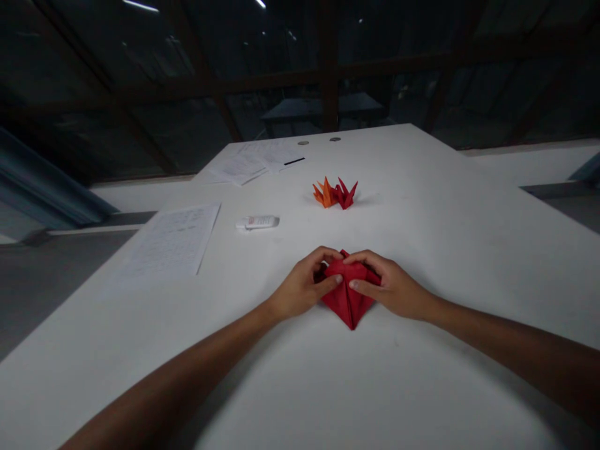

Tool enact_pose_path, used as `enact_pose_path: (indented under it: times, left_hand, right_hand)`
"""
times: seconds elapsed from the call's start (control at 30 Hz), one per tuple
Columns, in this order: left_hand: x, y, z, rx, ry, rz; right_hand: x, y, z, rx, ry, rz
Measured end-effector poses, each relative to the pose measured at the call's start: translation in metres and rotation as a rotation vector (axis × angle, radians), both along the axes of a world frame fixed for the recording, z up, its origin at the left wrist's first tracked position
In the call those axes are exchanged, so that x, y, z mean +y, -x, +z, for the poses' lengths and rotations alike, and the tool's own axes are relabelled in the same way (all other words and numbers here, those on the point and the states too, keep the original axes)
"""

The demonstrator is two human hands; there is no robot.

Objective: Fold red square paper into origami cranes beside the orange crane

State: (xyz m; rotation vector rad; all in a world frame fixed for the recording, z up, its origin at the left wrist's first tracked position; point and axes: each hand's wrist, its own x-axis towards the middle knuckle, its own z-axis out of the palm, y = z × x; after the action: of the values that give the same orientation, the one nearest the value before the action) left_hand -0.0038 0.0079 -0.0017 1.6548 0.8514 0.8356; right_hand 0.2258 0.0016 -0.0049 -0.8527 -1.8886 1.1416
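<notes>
Your left hand point(307, 284) and right hand point(394, 284) both grip a glossy red piece of folded paper point(349, 306) from its two sides, thumbs pressed on its near face close to the centre crease, fingers curled over its far side. It sits low over the middle of the white surface point(469, 250), its pointed tip towards you.

Toward the left edge, beyond your left hand, you have a white oblong plastic item point(257, 222) with a small red mark and lines of dark print, too small to read. Nearer that edge lies a white sheet of paper point(180, 237) covered in rows of faint writing you cannot make out. Close to the far left corner, several overlapping white printed sheets point(244, 164) carry illegible lines, with a thin black stick point(294, 161) at their right side.

Between your hands and the far edge stand an orange folded-paper crane point(325, 194) and a red folded-paper crane point(347, 195), side by side. Two small round discs point(303, 143) lie near the far edge, apart from each other.
</notes>
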Motion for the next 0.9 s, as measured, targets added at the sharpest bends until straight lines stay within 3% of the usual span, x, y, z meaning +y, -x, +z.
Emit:
enact_pose_path:
  times: [0.27, 0.7, 0.9]
  left_hand:
    - [-0.0014, -0.0017, 0.0018, -0.041, 0.037, 0.016]
    - [-0.0022, -0.0005, -0.0011, -0.023, 0.065, 0.063]
    - [-0.0012, -0.0009, 0.0002, 0.009, -0.135, 0.057]
  right_hand:
    - [-0.0029, 0.006, -0.0084, 0.014, 0.032, -0.096]
    - [-0.0033, 0.0064, -0.0049, -0.027, 0.01, -0.142]
    - [-0.0032, 0.005, 0.0001, -0.118, -0.04, -0.104]
